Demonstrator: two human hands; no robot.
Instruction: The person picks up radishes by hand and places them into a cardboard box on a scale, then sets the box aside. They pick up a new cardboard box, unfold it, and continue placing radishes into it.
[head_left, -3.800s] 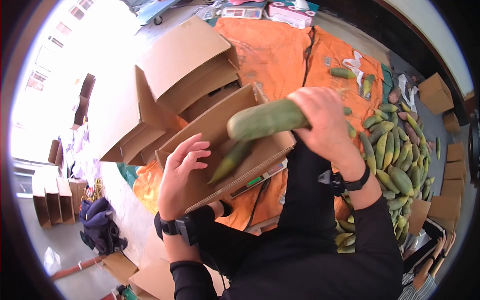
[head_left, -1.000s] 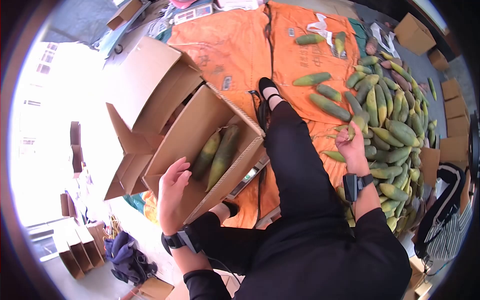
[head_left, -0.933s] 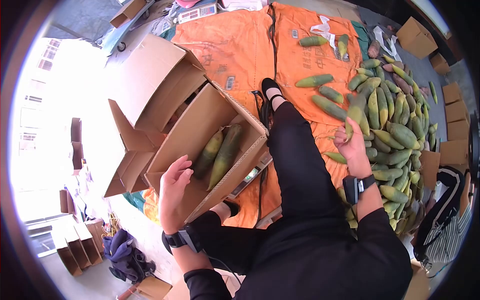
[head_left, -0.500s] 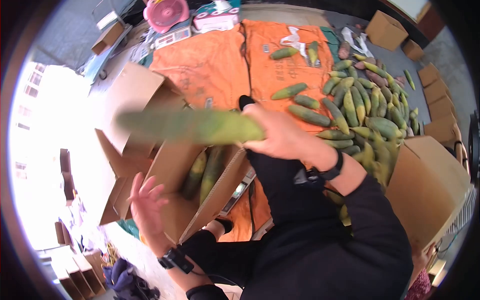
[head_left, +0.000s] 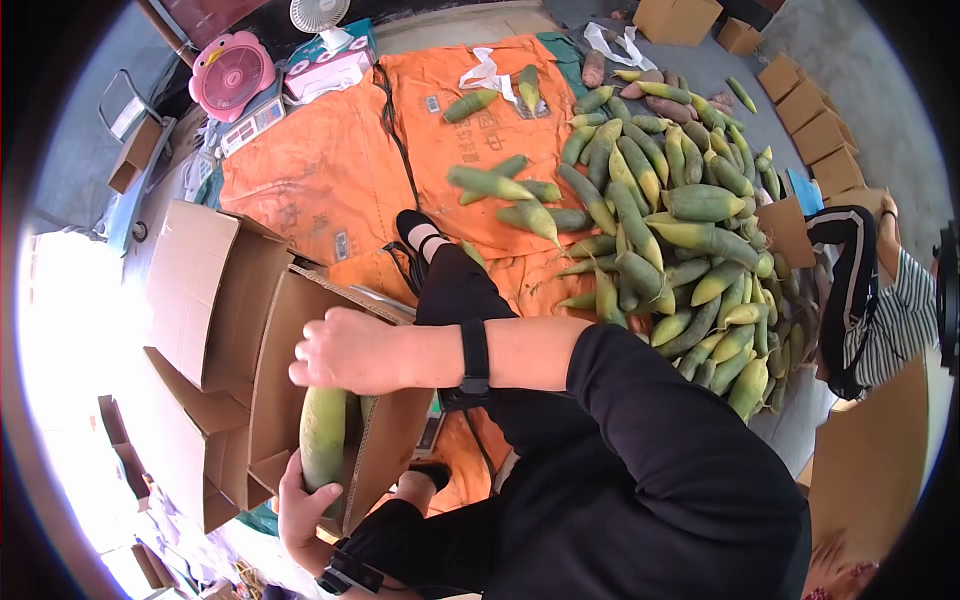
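Note:
A long green radish [head_left: 322, 435] stands roughly upright in the opening of a cardboard box [head_left: 285, 330]. Around its lower end, my left hand [head_left: 308, 505] is closed, with the thumb across the front. My right hand [head_left: 350, 350] is at its upper end, fingers curled; the wrist hides part of the box, and the contact is only partly visible. Behind the held radish, another green one shows dimly inside the box. To the right, a big pile of green radishes [head_left: 700, 205] lies on the orange cloth [head_left: 300, 160].
Open flaps of another box [head_left: 215, 300] stand left of the box. A pink fan [head_left: 232, 75] and a scale [head_left: 253, 125] are at the upper left. My leg stretches across the orange cloth. At the right stands a person in striped clothing [head_left: 905, 310], near several cartons.
The radish has moved from my outstretched right hand into the box opening and is now upright. My left hand has closed on it. The view has shifted, and the pile at the right looks bigger.

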